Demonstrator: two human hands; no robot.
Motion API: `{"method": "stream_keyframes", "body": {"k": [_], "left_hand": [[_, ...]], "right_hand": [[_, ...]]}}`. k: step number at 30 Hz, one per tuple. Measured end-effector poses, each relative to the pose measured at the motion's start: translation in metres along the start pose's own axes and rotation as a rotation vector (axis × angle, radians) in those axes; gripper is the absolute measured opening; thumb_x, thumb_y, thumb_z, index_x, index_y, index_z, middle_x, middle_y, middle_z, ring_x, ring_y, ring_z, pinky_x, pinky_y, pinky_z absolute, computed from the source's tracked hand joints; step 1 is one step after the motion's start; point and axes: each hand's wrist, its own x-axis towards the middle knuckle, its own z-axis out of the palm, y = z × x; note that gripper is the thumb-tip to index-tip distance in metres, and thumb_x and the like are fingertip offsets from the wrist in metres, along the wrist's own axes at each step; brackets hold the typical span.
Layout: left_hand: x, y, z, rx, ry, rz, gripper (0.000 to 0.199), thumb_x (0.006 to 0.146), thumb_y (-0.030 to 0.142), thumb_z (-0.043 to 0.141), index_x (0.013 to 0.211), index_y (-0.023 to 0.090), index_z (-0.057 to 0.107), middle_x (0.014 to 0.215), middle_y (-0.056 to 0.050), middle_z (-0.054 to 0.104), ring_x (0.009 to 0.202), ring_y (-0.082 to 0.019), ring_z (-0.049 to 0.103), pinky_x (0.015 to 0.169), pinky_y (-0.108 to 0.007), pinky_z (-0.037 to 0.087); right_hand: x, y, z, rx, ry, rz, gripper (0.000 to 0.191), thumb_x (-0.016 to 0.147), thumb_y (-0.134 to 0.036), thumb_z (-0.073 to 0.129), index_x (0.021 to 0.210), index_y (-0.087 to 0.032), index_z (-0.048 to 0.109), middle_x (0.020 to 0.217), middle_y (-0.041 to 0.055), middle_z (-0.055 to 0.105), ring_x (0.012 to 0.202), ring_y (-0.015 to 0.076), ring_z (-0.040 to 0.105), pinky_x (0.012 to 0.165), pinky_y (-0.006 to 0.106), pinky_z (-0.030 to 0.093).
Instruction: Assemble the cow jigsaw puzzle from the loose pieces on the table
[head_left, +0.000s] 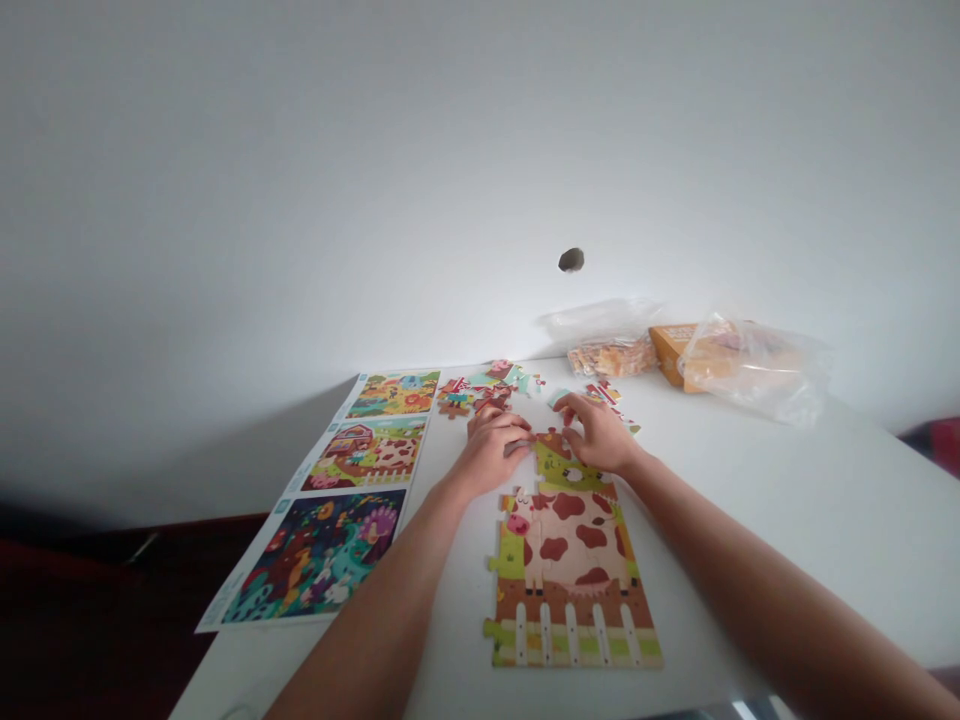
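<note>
A partly joined jigsaw puzzle (574, 575) of a spotted cow behind a white fence lies flat on the white table. My left hand (491, 448) is at its upper left, fingers bent and closed around what looks like a puzzle piece (517, 445) seen edge-on. My right hand (604, 435) rests over the puzzle's top right, thumb and forefinger curved and apart, with the thumb near the top edge. Loose puzzle pieces (499, 378) lie beyond my left hand. More loose pieces (604, 393) sit behind my right hand, which partly hides them.
To the left lies a picture sheet (311, 487) with three printed scenes. At the back right stand a clear bag of pieces (611, 355) and an orange box (671, 355) beside crumpled clear plastic (765, 365). A white wall (450, 200) with a hole rises behind the table.
</note>
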Motion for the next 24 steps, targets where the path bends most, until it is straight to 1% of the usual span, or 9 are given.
{"method": "stream_keyframes", "body": {"k": [1,5,9,10,14,18,19,22,24], "left_hand": [[0.000,-0.001,0.001,0.012,0.021,-0.023,0.016,0.086,0.020,0.064,0.094,0.027,0.076,0.106,0.000,0.071,0.104,-0.023,0.053,0.099,-0.042,0.039],[0.000,-0.006,0.005,0.046,0.089,-0.084,0.022,0.086,0.013,0.061,0.093,0.027,0.076,0.104,0.000,0.071,0.102,-0.022,0.055,0.096,-0.040,0.040],[0.001,-0.009,0.008,0.045,0.099,-0.085,0.023,0.085,0.012,0.062,0.091,0.029,0.076,0.103,0.000,0.071,0.103,-0.022,0.056,0.095,-0.040,0.041],[0.001,-0.009,0.008,0.044,0.102,-0.088,0.022,0.085,0.013,0.062,0.091,0.029,0.076,0.102,0.000,0.071,0.102,-0.022,0.057,0.096,-0.040,0.041],[0.001,-0.011,0.009,0.040,0.107,-0.098,0.021,0.086,0.013,0.062,0.090,0.028,0.077,0.102,-0.001,0.071,0.103,-0.022,0.057,0.097,-0.040,0.041],[0.000,-0.011,0.009,0.043,0.106,-0.100,0.022,0.086,0.013,0.062,0.089,0.029,0.077,0.103,0.000,0.071,0.102,-0.022,0.058,0.097,-0.041,0.040],[0.000,-0.011,0.009,0.043,0.105,-0.100,0.022,0.086,0.013,0.062,0.089,0.029,0.077,0.103,0.000,0.071,0.102,-0.022,0.058,0.097,-0.041,0.040],[0.000,-0.010,0.008,0.038,0.106,-0.098,0.022,0.087,0.013,0.061,0.088,0.028,0.077,0.103,0.000,0.071,0.103,-0.022,0.058,0.098,-0.041,0.040],[0.000,-0.010,0.009,0.037,0.108,-0.097,0.022,0.087,0.013,0.061,0.087,0.028,0.077,0.103,0.000,0.071,0.103,-0.022,0.058,0.098,-0.041,0.040]], "right_hand": [[0.000,0.000,0.001,0.002,-0.015,-0.010,0.036,0.073,-0.009,0.056,0.107,-0.019,0.061,0.085,0.0030,0.066,0.081,0.0203,0.061,0.078,0.030,0.044],[0.000,0.003,0.003,0.004,-0.065,-0.072,0.025,0.073,-0.007,0.055,0.091,-0.020,0.067,0.082,0.0030,0.066,0.082,0.0192,0.061,0.080,0.029,0.044],[0.000,0.006,0.003,-0.011,0.022,-0.038,0.033,0.074,-0.004,0.052,0.098,-0.019,0.067,0.089,0.0041,0.066,0.081,0.0183,0.061,0.076,0.027,0.044],[-0.001,0.006,0.002,-0.020,0.021,-0.035,0.033,0.074,-0.004,0.052,0.097,-0.020,0.068,0.090,0.0042,0.066,0.080,0.0181,0.061,0.075,0.027,0.043],[-0.001,0.002,-0.002,-0.069,-0.100,-0.073,0.027,0.074,-0.003,0.052,0.080,-0.022,0.071,0.088,0.0038,0.066,0.082,0.0181,0.061,0.069,0.025,0.041],[-0.001,-0.003,-0.005,-0.090,-0.059,-0.052,0.034,0.076,-0.005,0.052,0.100,-0.021,0.070,0.095,0.0050,0.065,0.082,0.0183,0.060,0.071,0.026,0.041],[-0.001,-0.003,-0.005,-0.088,-0.074,-0.056,0.033,0.076,-0.006,0.052,0.099,-0.021,0.070,0.094,0.0051,0.065,0.082,0.0181,0.060,0.071,0.026,0.041],[-0.001,-0.003,-0.004,-0.088,-0.153,-0.075,0.025,0.077,-0.007,0.054,0.085,-0.021,0.072,0.090,0.0053,0.064,0.081,0.0181,0.060,0.070,0.026,0.041],[-0.001,-0.003,-0.004,-0.103,-0.150,-0.067,0.024,0.079,-0.008,0.054,0.086,-0.021,0.072,0.091,0.0056,0.064,0.084,0.0189,0.060,0.072,0.027,0.041]]}}
